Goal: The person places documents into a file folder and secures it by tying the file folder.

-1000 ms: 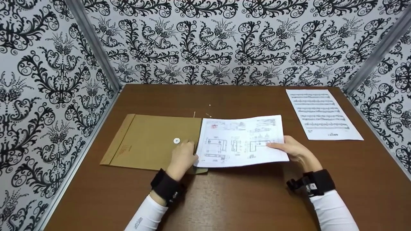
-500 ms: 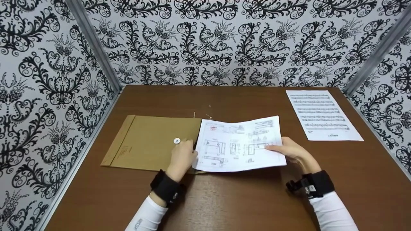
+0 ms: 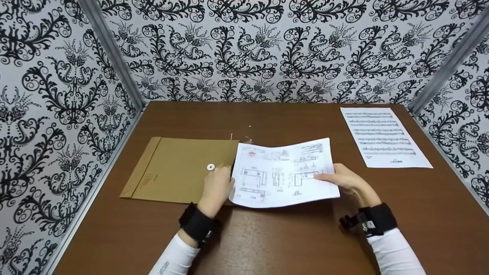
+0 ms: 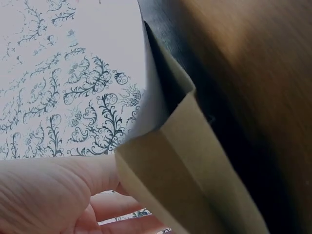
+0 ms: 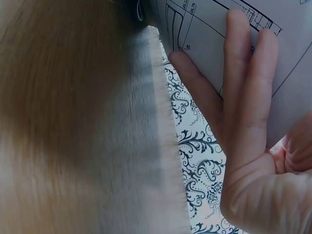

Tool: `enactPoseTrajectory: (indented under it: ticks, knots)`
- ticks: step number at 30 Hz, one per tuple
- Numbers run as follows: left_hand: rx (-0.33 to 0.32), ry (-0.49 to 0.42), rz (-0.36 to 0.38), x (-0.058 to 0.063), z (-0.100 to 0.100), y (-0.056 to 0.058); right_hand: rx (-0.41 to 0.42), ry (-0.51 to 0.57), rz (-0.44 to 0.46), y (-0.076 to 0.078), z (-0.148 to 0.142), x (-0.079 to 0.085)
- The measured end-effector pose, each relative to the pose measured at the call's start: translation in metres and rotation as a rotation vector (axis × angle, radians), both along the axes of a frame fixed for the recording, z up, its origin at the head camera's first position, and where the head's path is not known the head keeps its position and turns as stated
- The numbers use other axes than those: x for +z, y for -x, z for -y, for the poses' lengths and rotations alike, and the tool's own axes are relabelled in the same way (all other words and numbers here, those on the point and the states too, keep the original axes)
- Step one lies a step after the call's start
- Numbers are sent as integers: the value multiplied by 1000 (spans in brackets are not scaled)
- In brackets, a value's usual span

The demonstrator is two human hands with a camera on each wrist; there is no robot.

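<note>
A brown paper envelope (image 3: 179,160) with a white round button lies at the left of the table in the head view. My left hand (image 3: 217,187) grips its right-hand edge, where the envelope's mouth (image 4: 170,92) gapes in the left wrist view. Printed paper sheets (image 3: 280,193) with technical drawings meet that mouth, bowed along their length. My right hand (image 3: 349,179) pinches their right end, thumb on top. Its other fingers (image 5: 248,87) spread straight against the underside in the right wrist view. The sheets' left end is partly hidden at the mouth.
A sheet of music (image 3: 384,137) lies flat at the back right of the brown table (image 3: 290,240). A short string (image 3: 231,136) pokes out behind the envelope. Patterned walls (image 3: 248,46) enclose the table's back and sides.
The right hand has shifted slightly left with the sheets, which now bow more. Their near edge has dropped and covers the envelope's flap. The left hand keeps its grip in nearly the same place.
</note>
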State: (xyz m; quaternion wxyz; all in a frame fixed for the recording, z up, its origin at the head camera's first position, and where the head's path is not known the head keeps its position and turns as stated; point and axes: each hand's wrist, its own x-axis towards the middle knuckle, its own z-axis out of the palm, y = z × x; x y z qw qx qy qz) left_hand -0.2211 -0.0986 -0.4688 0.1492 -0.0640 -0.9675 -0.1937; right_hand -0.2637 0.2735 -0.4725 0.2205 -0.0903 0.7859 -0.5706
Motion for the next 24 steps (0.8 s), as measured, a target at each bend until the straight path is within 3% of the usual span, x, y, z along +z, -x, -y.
enactPoseTrajectory:
  ticks: [8,24]
  knots:
    - [12,30,-36,0,0,0,28,-39,17,1,-3,1]
    - [-25,50,34,1,1,1,16,176,106,5,-6,-9]
